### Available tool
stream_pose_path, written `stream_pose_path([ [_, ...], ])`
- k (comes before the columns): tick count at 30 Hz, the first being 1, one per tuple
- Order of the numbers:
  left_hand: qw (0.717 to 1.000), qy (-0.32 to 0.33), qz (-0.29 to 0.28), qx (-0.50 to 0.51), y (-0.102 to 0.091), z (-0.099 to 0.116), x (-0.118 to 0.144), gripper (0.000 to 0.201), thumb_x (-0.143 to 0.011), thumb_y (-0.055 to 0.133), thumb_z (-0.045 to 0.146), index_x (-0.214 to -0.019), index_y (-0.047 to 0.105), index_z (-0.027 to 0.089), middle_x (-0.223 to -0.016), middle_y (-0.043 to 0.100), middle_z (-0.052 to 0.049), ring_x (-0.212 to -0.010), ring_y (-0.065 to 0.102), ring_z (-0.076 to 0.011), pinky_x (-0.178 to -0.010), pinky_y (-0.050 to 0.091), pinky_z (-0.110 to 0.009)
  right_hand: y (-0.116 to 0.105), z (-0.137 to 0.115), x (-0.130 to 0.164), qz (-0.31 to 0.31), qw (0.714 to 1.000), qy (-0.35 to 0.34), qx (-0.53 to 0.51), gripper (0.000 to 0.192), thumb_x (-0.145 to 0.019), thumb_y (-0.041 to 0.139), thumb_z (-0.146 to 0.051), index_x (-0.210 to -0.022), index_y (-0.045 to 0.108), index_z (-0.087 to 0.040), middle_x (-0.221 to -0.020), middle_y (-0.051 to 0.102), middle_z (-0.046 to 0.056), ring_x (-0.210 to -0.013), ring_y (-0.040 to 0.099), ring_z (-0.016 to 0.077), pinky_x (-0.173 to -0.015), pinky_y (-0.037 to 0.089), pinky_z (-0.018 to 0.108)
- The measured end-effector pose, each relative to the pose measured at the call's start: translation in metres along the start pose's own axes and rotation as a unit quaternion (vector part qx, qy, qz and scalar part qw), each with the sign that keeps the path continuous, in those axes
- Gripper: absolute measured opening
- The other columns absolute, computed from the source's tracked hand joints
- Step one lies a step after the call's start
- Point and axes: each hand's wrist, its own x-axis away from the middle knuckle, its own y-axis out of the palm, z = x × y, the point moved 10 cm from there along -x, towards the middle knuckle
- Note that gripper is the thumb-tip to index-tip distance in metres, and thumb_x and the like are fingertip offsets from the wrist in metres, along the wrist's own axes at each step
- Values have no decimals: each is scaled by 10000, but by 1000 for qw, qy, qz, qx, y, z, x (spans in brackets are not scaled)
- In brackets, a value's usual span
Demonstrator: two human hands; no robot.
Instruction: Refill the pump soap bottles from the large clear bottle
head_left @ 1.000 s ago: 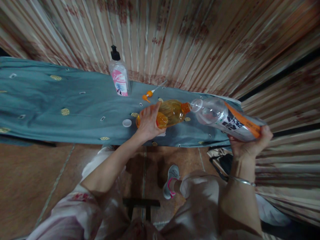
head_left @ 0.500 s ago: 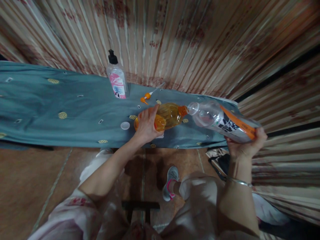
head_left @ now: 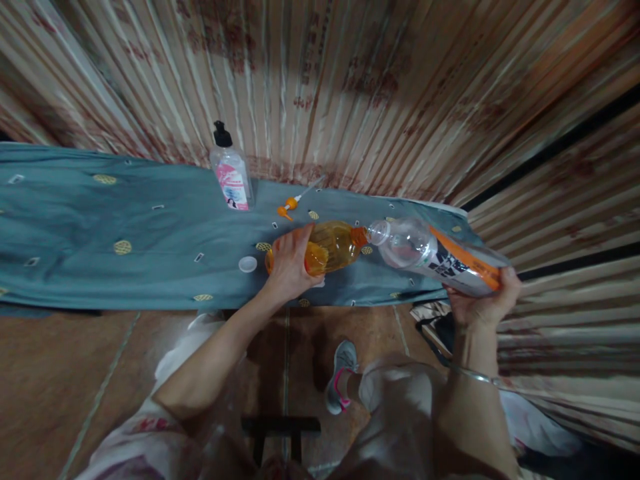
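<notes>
The left hand (head_left: 290,263) is wrapped around a rounded amber-filled plastic bottle (head_left: 327,247) on the teal patterned cloth (head_left: 125,227). The right hand (head_left: 483,303) clasps a clear ribbed plastic bottle with an orange label (head_left: 433,257), its open mouth touching the amber bottle's orange neck.

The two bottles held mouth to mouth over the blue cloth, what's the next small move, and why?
Probably keep the clear bottle tilted and its mouth pressed to the orange bottle's neck. The right hand holds it nearly level, the left hand steadies the orange one, and both mouths meet above the cloth, so slipping could spill.
</notes>
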Motion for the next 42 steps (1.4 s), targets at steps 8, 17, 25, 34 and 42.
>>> stream_pose_path([
  [8,1000,-4,-2,-8,0,-2,2,954,-610,757,340,-1416,278,165,-1290,512,-148,-1168,498,-332,-1012,368,-460,1,-1,3,0,1000,-2,-3,433,-579,576,-558,-772,615,-172,-725,618,20,-584,572,159,-386,441,255],
  [17,1000,-3,3,0,2,-2,5,976,-588,767,331,-1417,272,192,-1298,508,-122,-1164,499,-323,-1011,374,-461,-3,1,4,22,999,-3,-26,464,-552,607,-529,-832,634,-159,-767,639,26,-643,604,175,-504,523,310],
  [25,1000,-2,-6,6,2,-2,6,998,-580,776,332,-1422,258,198,-1300,504,-120,-1163,491,-323,-1019,362,-467,-12,8,1,28,998,15,-45,409,-619,600,-473,-913,617,-190,-849,656,22,-736,638,196,-494,502,289],
  [34,1000,-7,-1,18,1,-4,4,994,-582,774,330,-1425,261,209,-1302,502,-120,-1168,496,-323,-1014,372,-461,-7,8,2,19,998,12,-51,389,-626,601,-458,-897,628,-181,-799,644,18,-701,630,185,-536,528,313],
  [42,1000,-8,9,11,-1,-5,6,965,-586,765,306,-1413,281,196,-1295,511,-121,-1160,506,-322,-1009,385,-454,-6,8,4,19,999,12,-46,378,-622,614,-468,-862,641,-178,-739,625,3,-674,621,170,-533,528,300],
])
